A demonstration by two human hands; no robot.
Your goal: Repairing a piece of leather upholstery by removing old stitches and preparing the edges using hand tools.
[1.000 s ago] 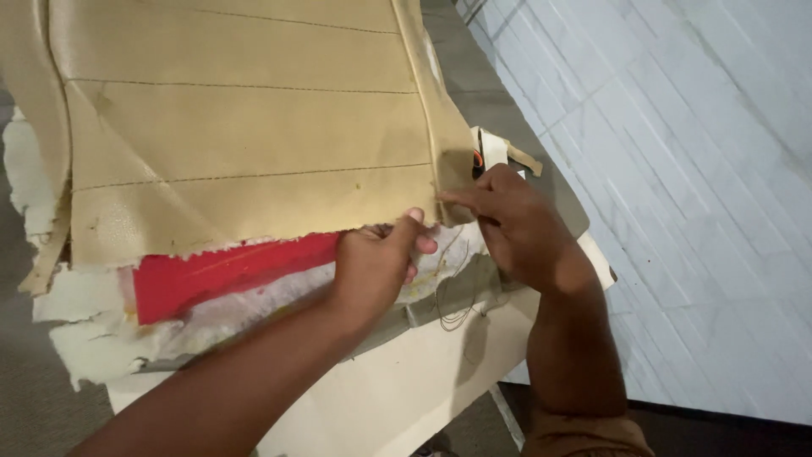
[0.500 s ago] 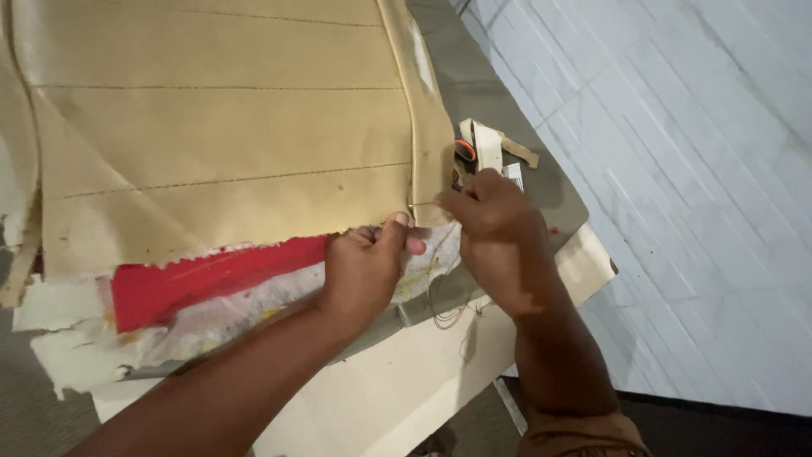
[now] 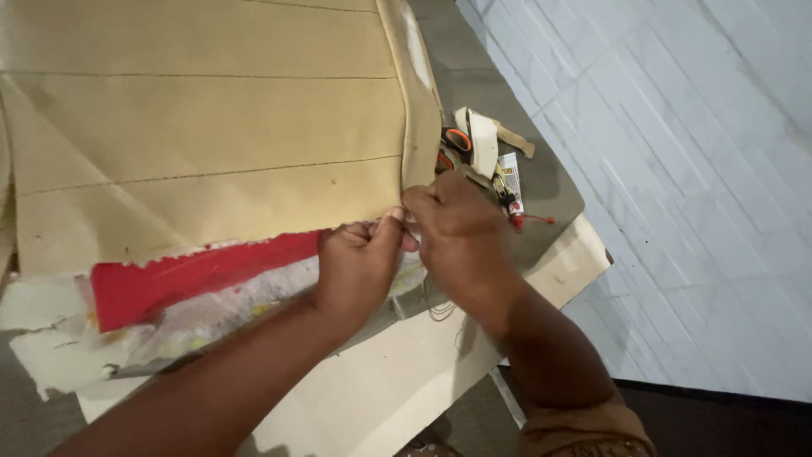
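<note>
A large tan leatherette panel (image 3: 211,127) with stitched seams lies across the work table, a red fabric layer (image 3: 186,275) and white foam backing (image 3: 59,347) showing under its torn lower edge. My left hand (image 3: 359,267) pinches the panel's lower right corner edge. My right hand (image 3: 457,233) meets it there, fingertips closed on the same edge, and a thin dark thread (image 3: 440,309) hangs below the hands. What my fingertips hold beyond the fabric is hidden.
Scissors with orange handles (image 3: 457,140), a white tape roll (image 3: 484,140), a small glue tube (image 3: 509,179) and a red-tipped tool (image 3: 520,218) lie on the grey table top (image 3: 541,182) right of the panel. A cream board (image 3: 406,381) juts past the table edge. White tiled floor (image 3: 694,169) lies to the right.
Both hands have drawn closer together at the panel's corner, and the view has shifted so the panel and tools sit slightly lower and further left.
</note>
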